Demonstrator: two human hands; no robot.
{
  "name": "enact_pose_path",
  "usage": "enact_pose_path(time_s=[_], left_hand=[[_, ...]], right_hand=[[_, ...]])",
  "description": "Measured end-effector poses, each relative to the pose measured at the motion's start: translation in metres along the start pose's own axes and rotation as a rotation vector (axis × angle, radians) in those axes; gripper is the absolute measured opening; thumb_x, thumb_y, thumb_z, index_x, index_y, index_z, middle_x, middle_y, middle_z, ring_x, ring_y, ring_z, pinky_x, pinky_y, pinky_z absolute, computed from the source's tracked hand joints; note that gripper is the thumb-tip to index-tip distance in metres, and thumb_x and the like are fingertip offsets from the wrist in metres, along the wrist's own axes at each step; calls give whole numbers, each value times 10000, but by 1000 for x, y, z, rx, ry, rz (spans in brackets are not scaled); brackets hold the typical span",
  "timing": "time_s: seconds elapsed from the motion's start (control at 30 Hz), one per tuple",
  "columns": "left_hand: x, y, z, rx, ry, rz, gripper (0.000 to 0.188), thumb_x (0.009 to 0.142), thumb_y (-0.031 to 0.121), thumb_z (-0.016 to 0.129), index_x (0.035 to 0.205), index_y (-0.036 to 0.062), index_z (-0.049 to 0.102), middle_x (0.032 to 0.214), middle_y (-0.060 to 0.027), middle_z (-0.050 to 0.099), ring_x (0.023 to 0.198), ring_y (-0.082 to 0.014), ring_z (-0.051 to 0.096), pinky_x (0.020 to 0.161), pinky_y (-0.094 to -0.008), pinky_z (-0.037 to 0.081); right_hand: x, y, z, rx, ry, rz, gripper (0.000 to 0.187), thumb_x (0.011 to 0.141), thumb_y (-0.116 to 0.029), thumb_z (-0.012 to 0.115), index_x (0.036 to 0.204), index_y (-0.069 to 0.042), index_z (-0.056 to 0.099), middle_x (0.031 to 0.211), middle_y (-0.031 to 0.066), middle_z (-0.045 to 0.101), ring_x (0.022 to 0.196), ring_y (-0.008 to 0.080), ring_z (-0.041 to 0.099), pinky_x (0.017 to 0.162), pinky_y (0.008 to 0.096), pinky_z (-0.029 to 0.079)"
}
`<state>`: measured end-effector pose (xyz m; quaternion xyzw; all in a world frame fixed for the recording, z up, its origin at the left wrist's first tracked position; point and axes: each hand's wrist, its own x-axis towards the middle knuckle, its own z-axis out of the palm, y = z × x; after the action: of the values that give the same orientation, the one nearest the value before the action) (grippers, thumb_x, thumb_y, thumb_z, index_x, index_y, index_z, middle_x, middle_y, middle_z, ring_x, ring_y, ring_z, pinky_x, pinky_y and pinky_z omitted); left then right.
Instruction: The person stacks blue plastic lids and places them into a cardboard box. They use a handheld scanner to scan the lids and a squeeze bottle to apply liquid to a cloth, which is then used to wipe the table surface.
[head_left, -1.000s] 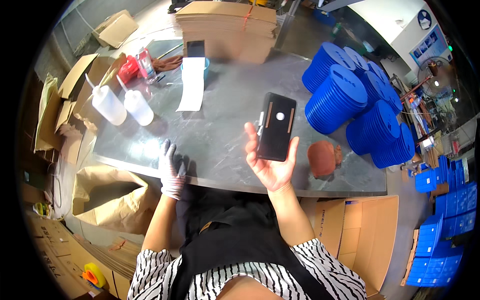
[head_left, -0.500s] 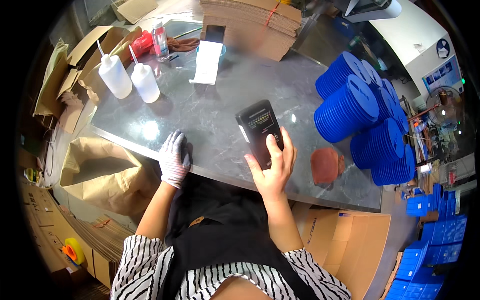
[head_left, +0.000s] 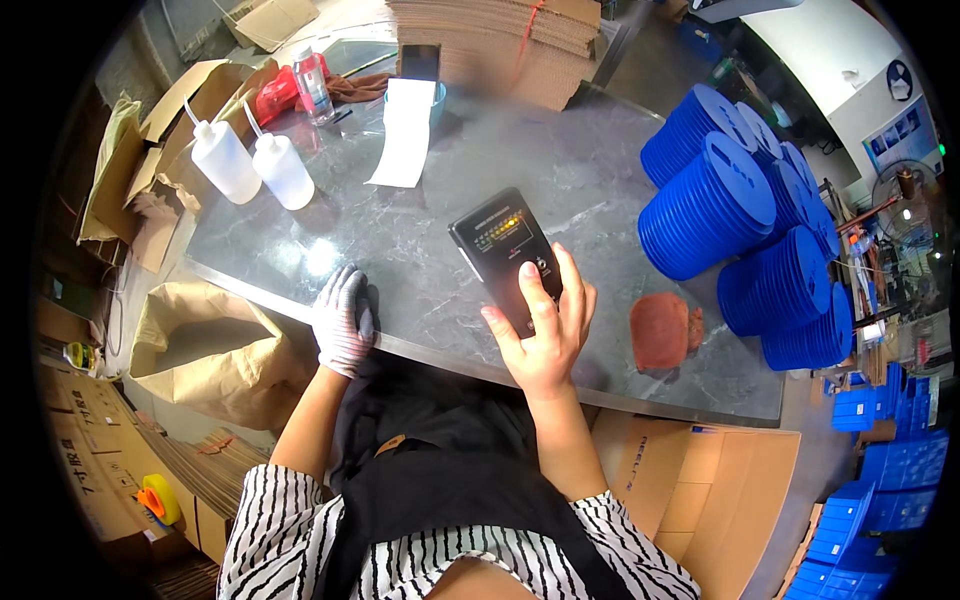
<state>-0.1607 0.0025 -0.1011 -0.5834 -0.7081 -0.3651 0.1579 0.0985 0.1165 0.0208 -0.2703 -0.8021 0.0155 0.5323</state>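
My bare right hand [head_left: 548, 325] grips a flat black handheld meter [head_left: 503, 245] by its lower end above the grey tabletop. My thumb lies along the meter's near side, and a finger presses on its face. Rows of small indicator lights cross the upper part of that face, and a yellow one glows. On the left, my left hand [head_left: 343, 320] wears a white and grey glove and lies flat on the table's front edge with its fingers stretched out. Right of my right hand, a reddish-brown shallow dish or pad [head_left: 658, 332] sits on the table.
Blue stacked reels [head_left: 705, 205] crowd the table's right side. Two white squeeze bottles [head_left: 226, 162] and a clear bottle [head_left: 313, 90] stand at the back left, near a paper strip [head_left: 405, 135]. Flattened cardboard [head_left: 490, 45] is piled behind. A paper sack [head_left: 210, 360] stands below left, an open carton [head_left: 690, 480] below right.
The meter has tipped a little to the left in my right hand, and a yellow light on it now shines brighter. My gloved left hand stays on the table edge. The whole view has shifted slightly.
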Motion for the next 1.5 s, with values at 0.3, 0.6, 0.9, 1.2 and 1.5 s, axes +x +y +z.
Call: enact_pose_path(time_s=[0.3, 0.6, 0.9, 1.2, 1.5], left_hand=[[3, 6, -3, -1, 3, 3, 395, 786, 109, 547, 1173, 41, 579, 1214, -191, 612, 1121, -402, 578, 967, -471, 461], [5, 8, -5, -2, 14, 0, 385, 776, 92, 555, 1156, 40, 584, 1191, -186, 623, 1105, -396, 590, 956, -471, 470], [2, 6, -2, 6, 38, 3, 371, 792, 102, 555, 1157, 48, 588, 1189, -181, 629, 1103, -393, 595, 952, -471, 472], [3, 6, -2, 9, 24, 5, 368, 799, 110, 545, 1160, 50, 584, 1191, -183, 626, 1098, -396, 596, 950, -472, 473], [2, 5, -2, 3, 16, 1, 388, 787, 109, 547, 1169, 49, 583, 1201, -182, 621, 1107, -391, 590, 956, -470, 467]], right_hand=[[-3, 6, 5, 47, 62, -32, 595, 776, -353, 779, 1276, -111, 566, 1341, 270, 486, 1020, 360, 530, 866, 447, 430], [0, -1, 1, 3, 28, -59, 588, 794, -350, 768, 1298, -146, 542, 1341, 275, 490, 1011, 357, 522, 863, 444, 423], [0, -1, 2, 0, 1, -68, 558, 806, -365, 758, 1278, -155, 548, 1342, 271, 491, 997, 351, 522, 862, 437, 422], [-2, -1, 3, -24, -3, -63, 540, 813, -384, 748, 1260, -153, 550, 1336, 271, 496, 987, 349, 521, 848, 431, 426], [-5, -1, 3, -34, -13, -49, 514, 814, -386, 746, 1225, -136, 564, 1330, 273, 499, 984, 346, 519, 842, 427, 426]])
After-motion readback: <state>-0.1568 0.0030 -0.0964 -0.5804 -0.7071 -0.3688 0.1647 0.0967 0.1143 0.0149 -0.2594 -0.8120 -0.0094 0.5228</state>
